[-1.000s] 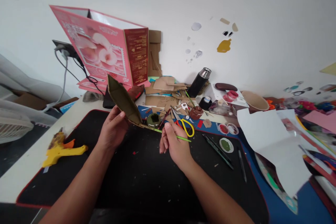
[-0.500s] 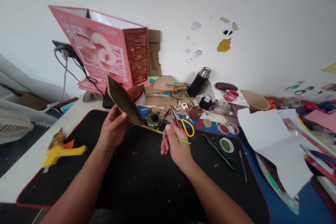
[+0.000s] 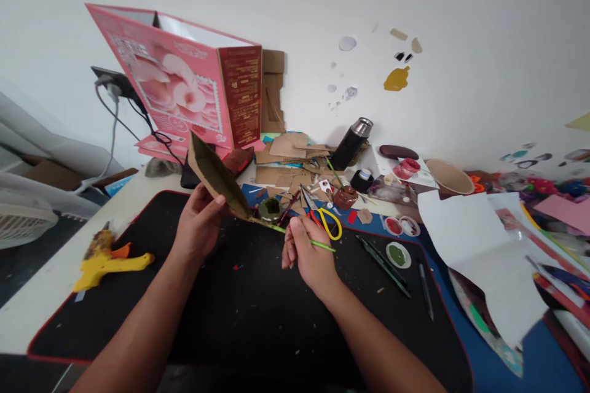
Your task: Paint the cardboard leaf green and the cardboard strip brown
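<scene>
My left hand point(image 3: 200, 221) pinches the lower edge of a folded cardboard piece point(image 3: 220, 181), tilted up to the left, its inner face painted dark green. My right hand point(image 3: 310, 250) is closed around a thin paintbrush point(image 3: 325, 246) with a bright green handle. The brush tip meets the right end of the cardboard; whether it presses on the paint I cannot tell. Just behind the brush stands an open jar of dark green paint point(image 3: 271, 209). Scissors with yellow and red handles point(image 3: 332, 224) lie beyond my right hand.
A yellow glue gun point(image 3: 108, 262) lies at the left of the black mat point(image 3: 239, 325). Pens point(image 3: 382, 265) and a lid of green paint point(image 3: 398, 254) are on the right. Behind are cardboard scraps point(image 3: 290, 147), a thermos point(image 3: 353, 142) and a large pink box point(image 3: 184, 86).
Both hands keep their hold on the cardboard and the brush, nearly in the same place. The view has shifted very slightly.
</scene>
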Tool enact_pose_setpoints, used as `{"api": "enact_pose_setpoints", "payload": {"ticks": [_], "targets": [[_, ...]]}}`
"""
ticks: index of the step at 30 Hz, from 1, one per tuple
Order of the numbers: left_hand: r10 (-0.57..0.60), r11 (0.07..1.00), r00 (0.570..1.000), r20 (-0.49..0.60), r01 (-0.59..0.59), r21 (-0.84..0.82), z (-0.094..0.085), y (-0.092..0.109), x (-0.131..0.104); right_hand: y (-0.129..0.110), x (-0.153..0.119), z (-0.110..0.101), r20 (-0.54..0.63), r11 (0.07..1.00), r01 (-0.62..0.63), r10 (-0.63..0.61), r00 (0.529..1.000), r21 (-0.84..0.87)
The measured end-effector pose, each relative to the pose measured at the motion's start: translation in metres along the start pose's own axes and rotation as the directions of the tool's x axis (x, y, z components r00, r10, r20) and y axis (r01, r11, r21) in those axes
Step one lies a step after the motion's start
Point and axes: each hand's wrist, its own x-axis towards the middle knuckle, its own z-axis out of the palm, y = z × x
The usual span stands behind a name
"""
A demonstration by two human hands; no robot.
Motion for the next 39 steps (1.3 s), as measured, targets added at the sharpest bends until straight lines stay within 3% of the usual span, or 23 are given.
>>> {"api": "enact_pose_setpoints", "payload": {"ticks": [10, 17, 39], "targets": [[0.003, 0.999, 1.0, 0.012, -0.004, 0.043, 0.002, -0.003, -0.004, -0.005, 0.008, 0.008, 0.001, 0.992, 0.095, -0.095, 0.995, -0.08], [0.002, 1.0, 0.999, -0.034, -0.001, 0.03, -0.001, -0.005, -0.001, -0.006, 0.008, 0.008, -0.017, 0.996, 0.088, -0.089, 0.996, -0.034], [0.004, 1.0, 1.0, 0.013, -0.004, -0.019, -0.001, -0.001, -0.001, -0.006, 0.003, 0.006, 0.008, 0.993, 0.109, -0.108, 0.994, -0.049]]}}
